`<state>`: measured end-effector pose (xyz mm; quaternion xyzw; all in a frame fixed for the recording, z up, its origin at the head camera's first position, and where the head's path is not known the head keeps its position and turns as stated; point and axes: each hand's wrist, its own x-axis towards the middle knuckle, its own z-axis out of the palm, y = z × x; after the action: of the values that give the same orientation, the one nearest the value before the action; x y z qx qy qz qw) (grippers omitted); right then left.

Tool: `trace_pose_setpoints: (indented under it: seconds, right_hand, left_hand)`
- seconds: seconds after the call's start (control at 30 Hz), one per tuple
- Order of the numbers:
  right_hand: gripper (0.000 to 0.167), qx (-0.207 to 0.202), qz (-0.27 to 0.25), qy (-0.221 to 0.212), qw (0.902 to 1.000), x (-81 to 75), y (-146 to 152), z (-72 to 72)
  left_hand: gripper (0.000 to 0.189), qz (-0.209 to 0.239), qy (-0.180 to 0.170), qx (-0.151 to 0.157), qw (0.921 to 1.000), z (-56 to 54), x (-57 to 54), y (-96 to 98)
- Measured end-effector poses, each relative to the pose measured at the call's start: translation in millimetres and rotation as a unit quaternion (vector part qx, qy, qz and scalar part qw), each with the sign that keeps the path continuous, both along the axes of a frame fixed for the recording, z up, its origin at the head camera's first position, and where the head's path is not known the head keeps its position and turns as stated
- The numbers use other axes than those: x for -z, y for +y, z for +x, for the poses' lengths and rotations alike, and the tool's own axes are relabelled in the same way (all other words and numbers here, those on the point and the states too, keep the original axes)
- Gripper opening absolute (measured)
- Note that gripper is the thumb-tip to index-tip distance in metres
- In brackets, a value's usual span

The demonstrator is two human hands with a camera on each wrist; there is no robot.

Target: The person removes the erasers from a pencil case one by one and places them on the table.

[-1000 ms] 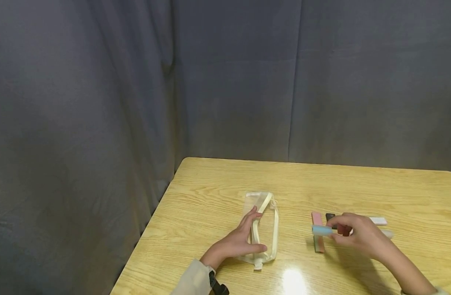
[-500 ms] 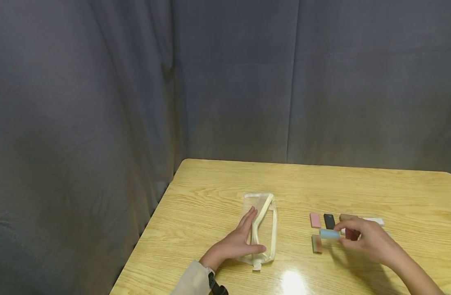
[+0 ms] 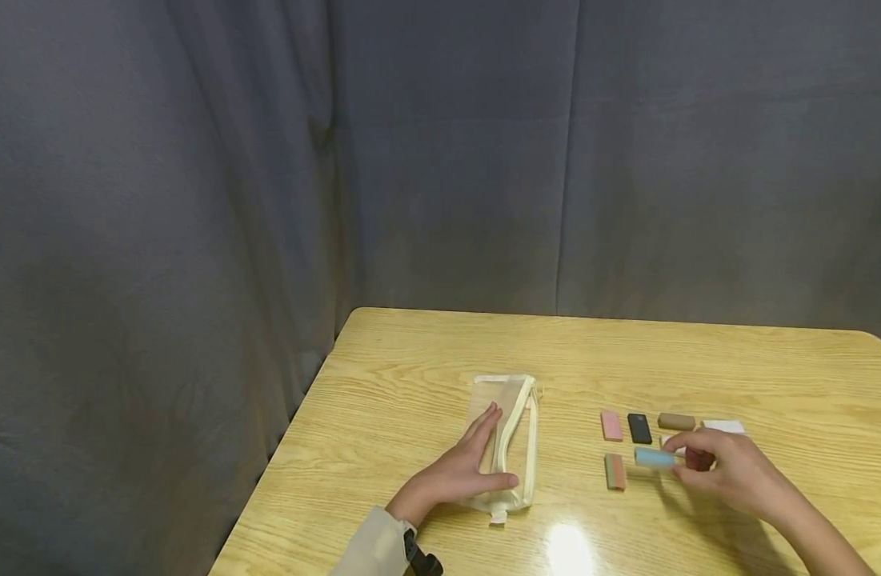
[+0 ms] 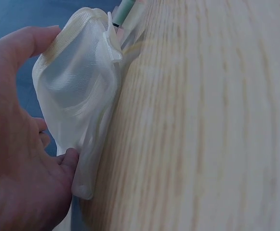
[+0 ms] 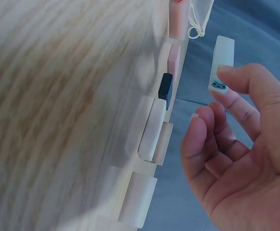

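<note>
My right hand [image 3: 731, 474] pinches a light blue eraser [image 3: 653, 458] between thumb and finger. The right wrist view shows that eraser [image 5: 223, 57] raised off the table, with a small face printed near its gripped end. My left hand [image 3: 458, 476] rests on a cream mesh zip pouch [image 3: 492, 390], its fingers extended and thumb spread. The left wrist view has the pouch [image 4: 74, 77] gaping, thumb touching its rim and other fingers by its lower edge. Near the right hand lie a green-and-orange block [image 3: 615, 472], a pink one [image 3: 611, 426] and a black one [image 3: 638, 428].
A brown block [image 3: 676, 421] and a white block [image 3: 724, 426] lie behind the right hand, which partly hides further pale pieces. All are on the wooden table [image 3: 426, 344]. A dark grey curtain [image 3: 447, 160] hangs beyond its back and left edges.
My right hand has moved a little to the right with the light blue eraser, uncovering the black and brown blocks. My left hand stays on the pouch.
</note>
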<state>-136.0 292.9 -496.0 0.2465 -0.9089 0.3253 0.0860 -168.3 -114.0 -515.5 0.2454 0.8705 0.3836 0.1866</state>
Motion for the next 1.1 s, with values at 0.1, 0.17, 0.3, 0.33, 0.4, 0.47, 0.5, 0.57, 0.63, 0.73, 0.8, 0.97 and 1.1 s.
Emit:
trace_pose_setpoints:
  seconds: [0.1,0.17,0.3,0.33,0.4,0.47,0.5,0.57,0.63,0.73,0.8,0.97,1.1]
  right_hand:
    - [0.025,0.001,0.0,0.003,1.0,3.0,2,0.5]
    - [0.025,0.0,-0.002,0.002,1.0,3.4,4,1.1]
    - [0.025,-0.002,-0.001,0.002,1.0,4.5,7,0.9]
    - [0.025,-0.002,0.0,0.003,1.0,4.9,8,0.8]
    - [0.025,-0.002,0.002,0.006,1.0,5.7,9,0.8]
    - [0.025,-0.001,0.004,0.004,1.0,6.2,10,0.9]
    - [0.024,0.0,0.005,0.002,1.0,6.4,10,0.8]
    - [0.023,-0.001,0.005,-0.002,1.0,7.0,11,0.8]
    - [0.023,-0.004,0.005,-0.003,1.0,8.3,12,0.6]
    - [0.022,-0.01,0.006,-0.001,0.9999,11.3,14,0.2]
    - [0.022,-0.013,0.007,0.0,0.9999,13.2,15,0.0]
    - [0.021,-0.02,0.011,-0.015,0.9996,16.7,18,-0.6]
    - [0.02,-0.008,0.021,-0.03,0.9993,17.7,19,-1.4]
  left_hand:
    - [0.102,-0.005,-0.002,-0.004,1.0,0.6,-0.2,1.1]
    - [0.102,-0.008,-0.002,-0.005,1.0,1.0,-0.3,1.5]
    - [0.103,-0.015,0.002,-0.004,0.9999,1.1,0.7,2.2]
    - [0.103,-0.015,0.003,-0.003,0.9999,1.0,0.7,2.4]
    - [0.102,-0.016,0.006,-0.002,0.9998,0.7,1.0,2.7]
    - [0.102,-0.02,0.008,-0.001,0.9998,0.5,0.9,2.8]
    - [0.102,-0.022,0.01,-0.001,0.9997,0.4,0.9,2.7]
    - [0.102,-0.026,0.015,0.0,0.9995,0.1,0.8,2.4]
    - [0.101,-0.03,0.018,0.0,0.9994,0.0,1.2,2.2]
    - [0.101,-0.03,0.017,0.001,0.9994,0.4,2.0,2.0]
    - [0.1,-0.031,0.015,0.003,0.9994,0.7,2.3,2.2]
    - [0.099,-0.043,0.017,0.003,0.9989,1.7,1.5,2.6]
    - [0.099,-0.061,0.02,-0.003,0.998,2.6,0.0,3.8]
